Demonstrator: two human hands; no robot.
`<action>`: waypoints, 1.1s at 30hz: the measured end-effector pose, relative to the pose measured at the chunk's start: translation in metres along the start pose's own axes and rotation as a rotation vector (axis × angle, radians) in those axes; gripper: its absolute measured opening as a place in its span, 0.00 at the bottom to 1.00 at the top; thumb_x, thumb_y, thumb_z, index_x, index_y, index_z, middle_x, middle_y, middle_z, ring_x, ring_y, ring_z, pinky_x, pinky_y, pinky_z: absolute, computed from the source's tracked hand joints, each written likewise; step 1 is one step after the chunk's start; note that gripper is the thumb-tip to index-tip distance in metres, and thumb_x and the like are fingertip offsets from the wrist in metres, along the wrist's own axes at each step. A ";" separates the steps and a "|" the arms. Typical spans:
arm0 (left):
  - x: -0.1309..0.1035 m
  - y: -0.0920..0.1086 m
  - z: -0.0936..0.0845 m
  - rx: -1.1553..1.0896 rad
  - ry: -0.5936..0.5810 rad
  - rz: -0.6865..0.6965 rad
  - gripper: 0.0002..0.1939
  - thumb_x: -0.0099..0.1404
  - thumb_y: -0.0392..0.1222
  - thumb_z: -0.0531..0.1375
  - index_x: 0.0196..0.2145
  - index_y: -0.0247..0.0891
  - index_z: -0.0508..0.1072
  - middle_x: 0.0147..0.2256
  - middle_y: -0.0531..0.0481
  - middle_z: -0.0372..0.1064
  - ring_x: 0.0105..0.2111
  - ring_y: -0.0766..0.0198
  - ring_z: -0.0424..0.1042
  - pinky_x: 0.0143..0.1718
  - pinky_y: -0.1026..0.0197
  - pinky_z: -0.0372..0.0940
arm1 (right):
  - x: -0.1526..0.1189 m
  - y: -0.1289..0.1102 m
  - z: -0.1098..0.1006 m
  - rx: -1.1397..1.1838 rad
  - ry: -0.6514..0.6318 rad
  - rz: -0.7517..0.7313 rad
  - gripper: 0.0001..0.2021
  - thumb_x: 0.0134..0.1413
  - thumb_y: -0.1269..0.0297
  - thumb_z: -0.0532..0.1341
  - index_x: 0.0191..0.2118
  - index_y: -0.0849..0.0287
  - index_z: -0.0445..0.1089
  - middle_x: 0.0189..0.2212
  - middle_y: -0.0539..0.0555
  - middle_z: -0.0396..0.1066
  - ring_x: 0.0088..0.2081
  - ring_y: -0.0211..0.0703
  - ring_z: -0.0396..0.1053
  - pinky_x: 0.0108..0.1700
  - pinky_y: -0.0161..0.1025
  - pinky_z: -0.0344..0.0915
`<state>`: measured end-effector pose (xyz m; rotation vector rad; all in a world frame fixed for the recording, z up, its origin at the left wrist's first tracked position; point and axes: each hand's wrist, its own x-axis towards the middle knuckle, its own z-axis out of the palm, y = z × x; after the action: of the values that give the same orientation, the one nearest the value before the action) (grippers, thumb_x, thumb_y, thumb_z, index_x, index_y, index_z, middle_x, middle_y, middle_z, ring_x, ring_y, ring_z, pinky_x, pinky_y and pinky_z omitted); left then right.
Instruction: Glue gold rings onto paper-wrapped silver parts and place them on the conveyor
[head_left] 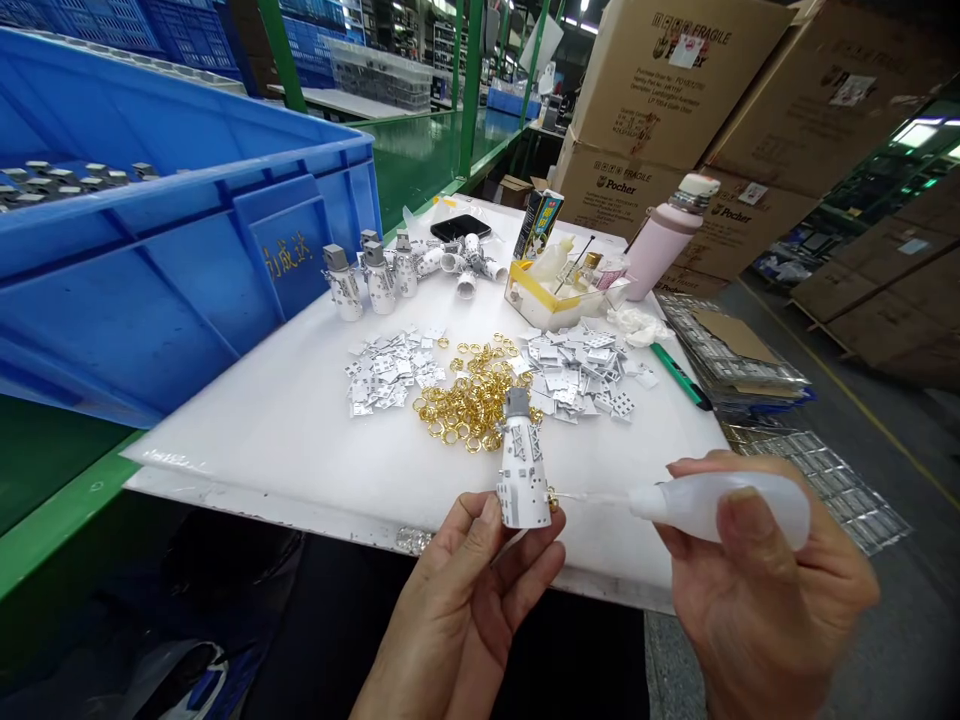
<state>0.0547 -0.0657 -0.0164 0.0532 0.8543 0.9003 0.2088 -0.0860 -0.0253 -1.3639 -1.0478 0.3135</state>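
My left hand is closed on the lower end of a white tapered part with a grey block on top, held upright. A small gold ring shows at the right side of this part, near my left fingertips. In my right hand is a translucent squeeze bottle, lying almost level, its thin nozzle pointing left with the tip by the gold ring. Gold rings lie in a heap behind the white part, between piles of small white plates to the left and right.
Several similar white parts stand or lie toward the back, near a black phone. A blue crate borders the left. A yellow-edged tray, pink bottle and green cutter sit on the right of the white table.
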 end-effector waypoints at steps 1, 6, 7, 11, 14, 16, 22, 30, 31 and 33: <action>0.000 0.000 0.000 -0.004 0.001 -0.001 0.04 0.61 0.39 0.63 0.35 0.37 0.74 0.38 0.46 0.76 0.41 0.57 0.76 0.54 0.49 0.66 | 0.000 0.001 0.000 -0.011 0.005 -0.004 0.12 0.58 0.53 0.60 0.33 0.57 0.72 0.31 0.56 0.66 0.29 0.44 0.66 0.22 0.37 0.62; 0.000 0.001 0.000 -0.005 -0.007 -0.001 0.04 0.62 0.39 0.62 0.35 0.37 0.74 0.37 0.46 0.76 0.41 0.58 0.76 0.53 0.50 0.66 | 0.001 0.002 0.001 -0.060 0.043 -0.015 0.12 0.55 0.53 0.61 0.33 0.57 0.72 0.29 0.57 0.67 0.30 0.48 0.67 0.22 0.39 0.63; -0.001 0.001 0.000 -0.002 -0.011 -0.003 0.04 0.63 0.39 0.62 0.35 0.37 0.74 0.38 0.46 0.76 0.41 0.58 0.76 0.54 0.50 0.66 | 0.001 0.002 0.001 -0.073 0.045 -0.016 0.12 0.55 0.53 0.61 0.33 0.57 0.72 0.29 0.57 0.67 0.30 0.48 0.67 0.23 0.39 0.63; -0.002 0.001 0.000 -0.010 -0.013 -0.003 0.04 0.63 0.39 0.61 0.36 0.37 0.73 0.38 0.46 0.76 0.41 0.59 0.76 0.55 0.50 0.65 | 0.001 0.003 0.000 -0.071 0.049 -0.025 0.11 0.54 0.53 0.63 0.33 0.56 0.74 0.29 0.56 0.67 0.29 0.48 0.67 0.24 0.40 0.64; -0.001 0.000 0.000 -0.013 -0.013 -0.001 0.04 0.64 0.39 0.61 0.35 0.37 0.73 0.37 0.46 0.75 0.40 0.59 0.76 0.54 0.49 0.65 | 0.000 0.004 -0.001 -0.077 0.046 -0.046 0.12 0.54 0.53 0.62 0.33 0.56 0.74 0.29 0.56 0.67 0.29 0.47 0.67 0.24 0.40 0.64; 0.000 -0.001 0.000 -0.013 -0.007 0.001 0.03 0.63 0.39 0.61 0.35 0.37 0.73 0.37 0.46 0.76 0.40 0.59 0.76 0.54 0.49 0.66 | 0.000 0.004 -0.001 -0.090 0.050 -0.056 0.11 0.54 0.53 0.62 0.33 0.56 0.74 0.29 0.57 0.67 0.29 0.48 0.67 0.24 0.40 0.64; 0.000 0.000 0.000 -0.022 0.009 -0.010 0.02 0.62 0.38 0.63 0.34 0.37 0.73 0.37 0.46 0.76 0.40 0.59 0.76 0.54 0.49 0.66 | 0.001 -0.002 0.003 -0.109 0.077 -0.054 0.11 0.54 0.53 0.63 0.31 0.56 0.73 0.27 0.56 0.66 0.28 0.48 0.66 0.23 0.41 0.64; 0.000 -0.001 0.000 -0.018 0.006 -0.005 0.03 0.62 0.38 0.63 0.34 0.37 0.73 0.37 0.46 0.76 0.40 0.58 0.77 0.53 0.48 0.67 | 0.000 -0.001 0.001 -0.126 0.056 -0.066 0.12 0.55 0.54 0.62 0.33 0.57 0.73 0.27 0.56 0.66 0.28 0.47 0.66 0.22 0.40 0.63; 0.000 -0.001 -0.001 -0.014 0.001 -0.002 0.03 0.62 0.38 0.62 0.35 0.37 0.73 0.38 0.46 0.76 0.41 0.58 0.76 0.54 0.49 0.66 | 0.000 -0.001 0.001 -0.131 0.054 -0.067 0.11 0.55 0.54 0.62 0.33 0.57 0.73 0.27 0.56 0.66 0.28 0.47 0.66 0.22 0.40 0.63; 0.000 -0.001 -0.001 -0.006 -0.009 0.000 0.03 0.63 0.38 0.62 0.36 0.37 0.73 0.38 0.46 0.76 0.41 0.58 0.76 0.54 0.49 0.66 | 0.000 -0.002 0.001 -0.136 0.050 -0.065 0.11 0.55 0.54 0.62 0.33 0.57 0.73 0.27 0.56 0.66 0.28 0.46 0.66 0.23 0.40 0.64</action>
<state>0.0547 -0.0663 -0.0174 0.0520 0.8427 0.9020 0.2078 -0.0859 -0.0236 -1.4483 -1.0846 0.1618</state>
